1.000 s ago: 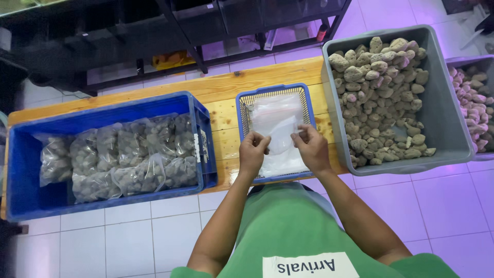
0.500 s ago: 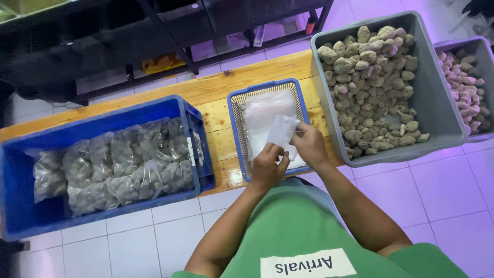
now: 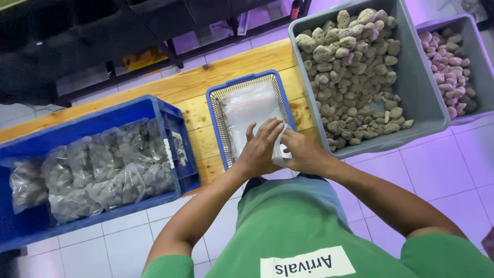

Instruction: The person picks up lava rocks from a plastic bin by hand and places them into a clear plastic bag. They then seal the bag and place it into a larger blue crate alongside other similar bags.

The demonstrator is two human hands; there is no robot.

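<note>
At the far left a large blue crate is seen resting on the wooden tabletop, filled with clear bags of grey stones. Just beside it, at the centre, a small blue mesh basket is found holding a stack of empty clear plastic bags.

The left hand is laid over the near end of that stack, fingers spread and pressed flat on the plastic. The right hand is set just beside it, touching the same bag edge; its fingers appear to be pinched closed on a corner of the top bag, though the grip is largely hidden behind the left hand and cannot be confirmed.

To the right a grey tub heaped with pale porous stones is noted, touching the basket's side, and beyond it a second grey tub of pinkish stones.

Risks, as judged: the thin bags may cling together, so two may be lifted where one is wanted; a hard pull at the corner may tear the film; the light basket may be dragged toward the tabletop edge.
</note>
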